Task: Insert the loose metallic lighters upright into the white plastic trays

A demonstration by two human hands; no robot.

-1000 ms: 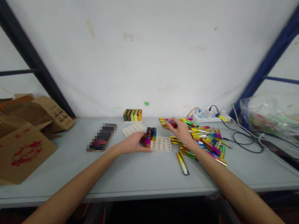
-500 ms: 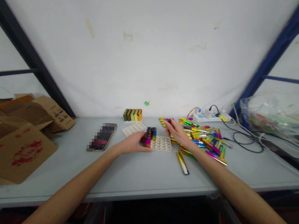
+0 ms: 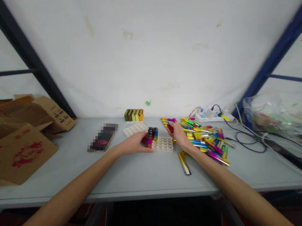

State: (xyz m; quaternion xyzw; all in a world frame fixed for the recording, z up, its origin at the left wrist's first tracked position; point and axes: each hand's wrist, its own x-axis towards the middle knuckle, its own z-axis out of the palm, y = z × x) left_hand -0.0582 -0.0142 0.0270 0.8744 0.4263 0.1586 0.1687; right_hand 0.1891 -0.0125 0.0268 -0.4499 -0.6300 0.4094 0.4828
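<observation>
My left hand [image 3: 135, 142] is at the left end of a white tray with round holes [image 3: 164, 144], its fingers and thumb around the upright lighters [image 3: 149, 140] standing there. Blue and yellow lighters [image 3: 155, 134] stand beside them. My right hand [image 3: 176, 133] is closed on a red lighter [image 3: 170, 127], above the left edge of a pile of shiny, metallic-coloured lighters [image 3: 203, 134]. One gold lighter [image 3: 184, 163] lies apart at the front of the pile.
A second white tray [image 3: 135, 129] lies behind my left hand, near a filled block of lighters [image 3: 134, 115]. A phone [image 3: 104, 138] and cardboard boxes [image 3: 21, 152] are left. A power strip [image 3: 210, 116], cables and plastic bag [image 3: 267, 112] are right.
My right hand has turned slightly, and the red lighter in it now shows more clearly. The left hand stays by the upright lighters.
</observation>
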